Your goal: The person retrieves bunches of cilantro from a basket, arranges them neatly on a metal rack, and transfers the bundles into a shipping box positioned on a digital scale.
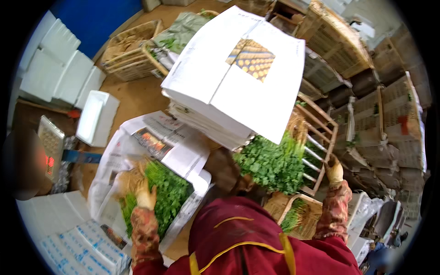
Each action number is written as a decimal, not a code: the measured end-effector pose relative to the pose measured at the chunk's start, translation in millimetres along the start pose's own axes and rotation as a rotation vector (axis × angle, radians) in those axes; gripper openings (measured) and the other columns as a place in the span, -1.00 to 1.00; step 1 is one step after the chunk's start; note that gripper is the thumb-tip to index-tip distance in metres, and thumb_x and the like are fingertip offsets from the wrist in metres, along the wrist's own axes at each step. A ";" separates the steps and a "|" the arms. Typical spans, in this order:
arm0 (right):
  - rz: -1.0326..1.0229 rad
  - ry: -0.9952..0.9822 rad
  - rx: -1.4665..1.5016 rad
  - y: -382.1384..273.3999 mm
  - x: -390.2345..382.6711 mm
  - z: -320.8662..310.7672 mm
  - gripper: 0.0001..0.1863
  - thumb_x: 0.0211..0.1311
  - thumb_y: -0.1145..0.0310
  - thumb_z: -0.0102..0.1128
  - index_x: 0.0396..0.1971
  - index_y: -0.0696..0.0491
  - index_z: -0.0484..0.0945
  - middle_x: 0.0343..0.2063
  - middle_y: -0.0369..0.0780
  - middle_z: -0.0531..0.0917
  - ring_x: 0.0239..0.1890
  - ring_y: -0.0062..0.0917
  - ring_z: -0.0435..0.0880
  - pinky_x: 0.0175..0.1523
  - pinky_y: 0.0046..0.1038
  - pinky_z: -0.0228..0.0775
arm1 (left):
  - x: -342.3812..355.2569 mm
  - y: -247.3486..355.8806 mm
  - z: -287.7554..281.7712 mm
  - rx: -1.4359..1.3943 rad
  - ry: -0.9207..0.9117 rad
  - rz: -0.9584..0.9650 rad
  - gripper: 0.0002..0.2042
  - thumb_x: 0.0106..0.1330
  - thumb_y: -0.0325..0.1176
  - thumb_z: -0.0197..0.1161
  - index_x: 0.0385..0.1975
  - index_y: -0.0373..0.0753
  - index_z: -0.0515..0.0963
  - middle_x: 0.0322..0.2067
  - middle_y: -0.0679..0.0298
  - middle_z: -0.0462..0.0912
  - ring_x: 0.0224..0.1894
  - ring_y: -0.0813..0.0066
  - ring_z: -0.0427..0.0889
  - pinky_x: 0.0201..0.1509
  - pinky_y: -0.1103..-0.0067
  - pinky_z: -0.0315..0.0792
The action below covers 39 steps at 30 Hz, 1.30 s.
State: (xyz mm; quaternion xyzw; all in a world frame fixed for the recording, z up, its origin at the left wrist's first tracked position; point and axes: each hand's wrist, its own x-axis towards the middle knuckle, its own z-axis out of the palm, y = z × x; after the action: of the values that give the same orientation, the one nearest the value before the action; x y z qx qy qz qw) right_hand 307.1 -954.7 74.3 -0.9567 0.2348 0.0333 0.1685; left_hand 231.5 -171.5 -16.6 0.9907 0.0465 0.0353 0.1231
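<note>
Head view: left hand [145,196] lies on a bunch of leafy herbs [172,195] inside the paper-lined box [200,184], nearer its left edge, where pale roots [126,181] bundle together; leaves fill toward the right edge. Left grip is part spread, fingers pressed among stems; cannot tell whether it has closed on any. Right hand [333,170] is at the right edge of a slatted crate [332,137], grip curled fairly tight on the rim, probably to steady it. Crate is tilted, loaded with more greens [270,162], leaves toward its lower left, roots by its upper edge. Printed paper [185,151] drapes over the box's upper edge, likely as lining to protect the leaves. Thick paper stack [197,78] sits above both, overlapping the crate's upper-left corner, presumably kept in reach; what bears it is hidden. Below the crate's lower edge, a tan basket [275,206] holds another herb bunch [293,217]. Farther up, an open crate [133,66] has brown contents, too unclear to name; beside its right edge, greens [170,44] poke out under a grey-green sheet [185,30]. White foam box [94,114] stands far left, near a scale [49,146] with red digits.
</note>
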 end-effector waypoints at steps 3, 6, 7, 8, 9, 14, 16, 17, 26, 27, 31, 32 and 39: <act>-0.084 -0.338 0.356 7.3 -15.5 41.5 -0.58 0.14 0.49 0.28 0.04 0.15 0.50 -0.18 -0.11 0.67 -0.09 -0.43 0.66 -0.01 -0.45 0.47 | 35.7 28.0 -18.5 -0.055 0.077 -0.132 -0.70 0.13 -0.49 0.23 -0.11 -0.39 0.53 -0.20 -0.07 0.61 -0.17 -0.02 0.58 -0.01 0.26 0.44; -0.159 -0.153 0.439 -38.6 -21.2 41.4 -0.61 0.17 0.41 0.27 0.02 0.11 0.53 -0.26 -0.11 0.70 -0.19 -0.45 0.69 -0.07 -0.47 0.50 | 44.4 -9.6 13.5 -0.253 0.180 -0.140 -0.72 0.14 -0.47 0.25 -0.14 -0.39 0.54 -0.26 -0.06 0.61 -0.20 -0.04 0.58 -0.05 0.24 0.44; -0.149 -0.164 0.435 -44.5 -16.4 36.5 -0.60 0.18 0.38 0.28 0.03 0.11 0.52 -0.24 -0.09 0.69 -0.19 -0.45 0.69 -0.07 -0.47 0.50 | 48.2 2.5 7.6 -0.148 0.126 -0.095 -0.73 0.15 -0.45 0.27 -0.15 -0.39 0.54 -0.27 -0.05 0.61 -0.21 -0.04 0.58 -0.06 0.24 0.44; -0.136 -0.166 0.434 -50.2 -10.6 30.5 -0.58 0.18 0.36 0.28 0.05 0.12 0.51 -0.23 -0.08 0.69 -0.19 -0.44 0.68 -0.07 -0.46 0.50 | 55.3 17.5 -2.1 -0.057 0.105 -0.091 -0.73 0.16 -0.44 0.28 -0.15 -0.39 0.55 -0.29 -0.04 0.61 -0.22 -0.04 0.58 -0.07 0.25 0.44; -0.071 -0.185 0.408 -72.5 -5.9 16.6 -0.55 0.18 0.33 0.29 0.07 0.13 0.48 -0.22 -0.06 0.69 -0.19 -0.44 0.67 -0.08 -0.45 0.50 | 57.5 25.8 -9.3 0.043 0.094 -0.097 -0.74 0.17 -0.43 0.29 -0.16 -0.38 0.55 -0.30 -0.04 0.61 -0.22 -0.04 0.58 -0.07 0.26 0.45; 0.212 -0.426 0.692 -53.1 41.9 45.6 -0.15 0.08 -0.14 0.33 0.15 0.26 0.38 -0.12 0.01 0.63 -0.07 -0.29 0.62 0.02 -0.42 0.43 | 59.5 146.5 -61.2 -0.053 0.219 -0.028 -0.79 0.19 -0.49 0.27 -0.17 -0.32 0.57 -0.24 0.01 0.62 -0.19 0.01 0.58 -0.05 0.33 0.45; 0.224 -0.399 0.547 -8.7 82.8 103.0 -0.08 0.02 -0.21 0.34 0.15 0.27 0.38 -0.11 0.00 0.63 -0.07 -0.27 0.62 0.04 -0.39 0.42 | 55.0 229.0 -70.2 -0.500 -0.093 0.168 -0.77 0.17 -0.50 0.28 -0.16 -0.33 0.59 -0.28 0.03 0.65 -0.22 0.17 0.64 -0.05 0.41 0.49; 0.259 -0.364 0.534 -27.2 91.8 111.2 -0.08 0.00 -0.22 0.36 0.14 0.26 0.39 -0.11 -0.01 0.63 -0.07 -0.27 0.62 0.05 -0.39 0.42 | 57.9 285.7 -83.3 -0.616 -0.458 0.057 -0.74 0.16 -0.48 0.29 -0.13 -0.31 0.59 -0.20 0.04 0.64 -0.11 0.15 0.63 0.01 0.39 0.47; 0.066 -0.557 0.939 -73.1 106.5 143.3 -0.26 0.00 0.04 0.46 0.09 0.21 0.45 -0.10 -0.16 0.66 -0.08 -0.40 0.62 0.06 -0.44 0.43 | 175.2 502.8 74.1 -0.187 -0.338 0.373 -0.30 0.33 0.10 0.09 0.20 -0.45 0.25 0.15 -0.19 0.33 0.19 -0.08 0.37 0.24 0.21 0.31; 0.062 -0.580 1.008 -81.1 105.6 138.5 -0.24 -0.02 0.06 0.48 0.10 0.22 0.42 -0.09 -0.16 0.65 -0.08 -0.42 0.62 0.07 -0.44 0.43 | 186.9 504.1 97.4 -0.113 -0.234 0.355 -0.18 0.27 0.18 0.11 0.26 -0.47 0.17 0.15 -0.21 0.33 0.18 -0.12 0.35 0.24 0.20 0.29; 0.043 -0.465 0.912 -74.6 111.3 173.6 -0.21 -0.16 0.19 0.55 0.10 0.24 0.42 -0.08 -0.12 0.65 -0.09 -0.43 0.63 0.06 -0.46 0.45 | 201.7 539.1 129.1 -0.062 -0.391 0.358 -0.09 0.17 0.22 0.20 0.30 -0.44 0.12 0.17 -0.23 0.34 0.17 -0.14 0.37 0.22 0.21 0.31; 0.075 -0.483 0.959 -74.3 109.4 173.5 -0.24 -0.15 0.24 0.54 0.09 0.24 0.43 -0.08 -0.12 0.65 -0.08 -0.43 0.63 0.06 -0.46 0.45 | 198.4 540.5 126.2 -0.093 -0.426 0.360 -0.09 0.17 0.20 0.21 0.31 -0.42 0.12 0.17 -0.23 0.34 0.17 -0.15 0.37 0.22 0.21 0.31; 0.285 -0.517 1.285 -63.4 89.5 129.6 -0.34 -0.08 0.43 0.47 0.09 0.22 0.43 -0.10 -0.18 0.65 -0.07 -0.45 0.61 0.04 -0.49 0.45 | 190.5 550.6 130.4 -0.447 -0.586 0.467 -0.11 0.10 0.10 0.34 0.32 -0.39 0.15 0.14 -0.20 0.40 0.12 -0.10 0.46 0.20 0.25 0.37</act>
State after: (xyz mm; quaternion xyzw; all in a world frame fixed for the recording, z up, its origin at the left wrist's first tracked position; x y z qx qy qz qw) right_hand 417.7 -897.3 -41.0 -0.5894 0.2836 0.1359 0.7441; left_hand 477.2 -715.2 4.5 0.8917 -0.2247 -0.2114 0.3313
